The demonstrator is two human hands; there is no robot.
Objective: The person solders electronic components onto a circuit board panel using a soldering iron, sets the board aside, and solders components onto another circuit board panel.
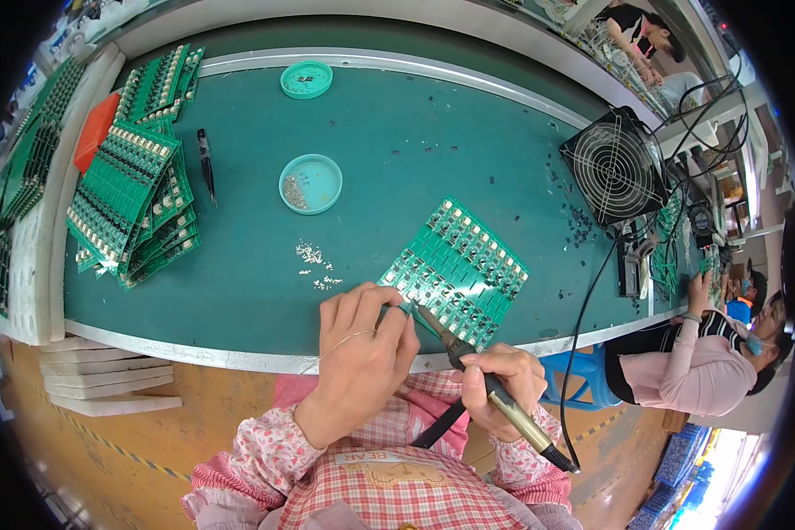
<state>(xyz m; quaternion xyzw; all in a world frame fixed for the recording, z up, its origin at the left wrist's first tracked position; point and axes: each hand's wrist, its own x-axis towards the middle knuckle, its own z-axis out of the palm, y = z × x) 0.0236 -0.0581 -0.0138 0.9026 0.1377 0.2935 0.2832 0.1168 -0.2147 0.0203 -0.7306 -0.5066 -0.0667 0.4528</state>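
A green circuit board panel, with rows of white connectors and dark parts, lies at an angle near the table's front edge. My right hand grips a soldering iron, its tip over the board's near-left edge. Just left of that tip, my left hand is closed in a pinch at the board's corner. Thin solder wire crosses the back of this hand. Something dark teal shows between its fingertips, too small to make out.
Left are stacked circuit boards, a red box and black tweezers. Two round teal dishes hold small parts; loose white parts lie nearby. A fan and cable are right. Other people sit beyond.
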